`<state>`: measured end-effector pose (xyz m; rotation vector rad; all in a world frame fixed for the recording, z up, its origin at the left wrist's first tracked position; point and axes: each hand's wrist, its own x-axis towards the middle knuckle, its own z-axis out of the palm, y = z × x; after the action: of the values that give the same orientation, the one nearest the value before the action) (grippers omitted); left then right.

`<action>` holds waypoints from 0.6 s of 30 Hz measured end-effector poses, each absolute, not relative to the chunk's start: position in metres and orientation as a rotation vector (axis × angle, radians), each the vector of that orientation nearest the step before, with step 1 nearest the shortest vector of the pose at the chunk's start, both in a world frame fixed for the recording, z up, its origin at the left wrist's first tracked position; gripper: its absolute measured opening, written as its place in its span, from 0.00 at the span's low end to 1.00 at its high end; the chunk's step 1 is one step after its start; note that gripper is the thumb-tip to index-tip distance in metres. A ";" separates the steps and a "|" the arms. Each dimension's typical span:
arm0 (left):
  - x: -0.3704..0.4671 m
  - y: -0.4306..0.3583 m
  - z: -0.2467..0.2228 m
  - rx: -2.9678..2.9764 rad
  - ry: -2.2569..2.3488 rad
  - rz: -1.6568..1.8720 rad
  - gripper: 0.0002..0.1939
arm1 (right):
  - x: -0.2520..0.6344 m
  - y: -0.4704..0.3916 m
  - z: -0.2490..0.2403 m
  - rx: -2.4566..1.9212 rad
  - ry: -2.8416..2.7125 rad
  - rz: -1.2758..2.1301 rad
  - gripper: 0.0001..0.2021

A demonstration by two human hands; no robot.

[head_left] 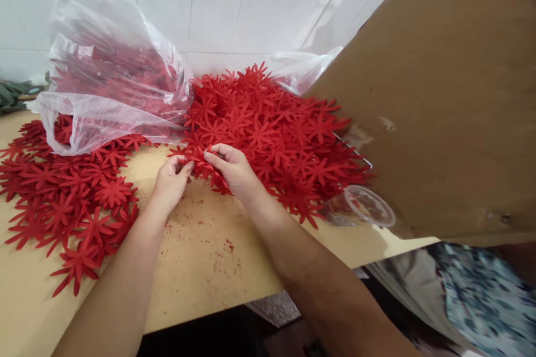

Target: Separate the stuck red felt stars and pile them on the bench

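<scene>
Between my two hands is a red flower-shaped petal piece point(196, 157), held at the near edge of a large heap. My left hand point(173, 177) pinches its left side with thumb and fingers. On the other side, my right hand point(232, 167) grips it between thumb and forefinger. Just behind them rises the heap of red petal pieces point(263, 128), each with several narrow petals. A second pile of the same pieces point(75, 195) spreads over the table to the left. Whether the hands hold one layer or several, I cannot tell.
A clear plastic bag point(113, 83) full of red pieces stands at the back left. On the right, a clear plastic cup point(368, 206) lies tipped beside a tall brown board point(439, 95). Red crumbs dot the tan table point(196, 273). Patterned cloth point(486, 295) shows at lower right.
</scene>
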<state>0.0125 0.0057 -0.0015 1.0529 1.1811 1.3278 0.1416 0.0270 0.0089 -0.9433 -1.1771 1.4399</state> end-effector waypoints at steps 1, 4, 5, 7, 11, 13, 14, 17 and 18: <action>0.013 0.005 0.000 1.044 1.176 1.327 0.03 | 0.142 0.027 0.010 -0.933 -1.157 1.446 0.15; 0.012 0.004 0.004 1.011 1.201 1.316 0.03 | 0.142 0.025 0.011 -0.903 -1.127 1.471 0.14; 0.011 0.003 0.004 0.987 1.227 1.316 0.03 | 0.143 0.026 0.012 -0.894 -1.112 1.468 0.14; 0.008 0.004 0.005 0.909 1.287 1.340 0.04 | 0.146 0.027 0.014 -0.876 -1.049 1.444 0.14; 0.002 0.006 0.004 0.766 1.329 1.413 0.02 | 0.151 0.031 0.019 -0.858 -0.872 1.460 0.15; 0.002 0.006 0.005 0.733 1.278 1.408 0.02 | 0.150 0.030 0.020 -0.847 -0.854 1.512 0.16; 0.003 0.004 0.006 0.721 1.231 1.388 0.03 | 0.149 0.029 0.020 -0.844 -0.871 1.540 0.16; 0.009 -0.002 0.010 0.719 1.042 1.296 0.08 | 0.142 0.025 0.017 -0.841 -0.973 1.595 0.14; 0.011 -0.004 0.010 0.736 0.987 1.272 0.10 | 0.140 0.024 0.015 -0.841 -1.005 1.599 0.14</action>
<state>0.0115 -0.0040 0.0103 0.7356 0.9869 1.2718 0.1399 0.0238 0.0153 -0.8407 -1.0049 1.5991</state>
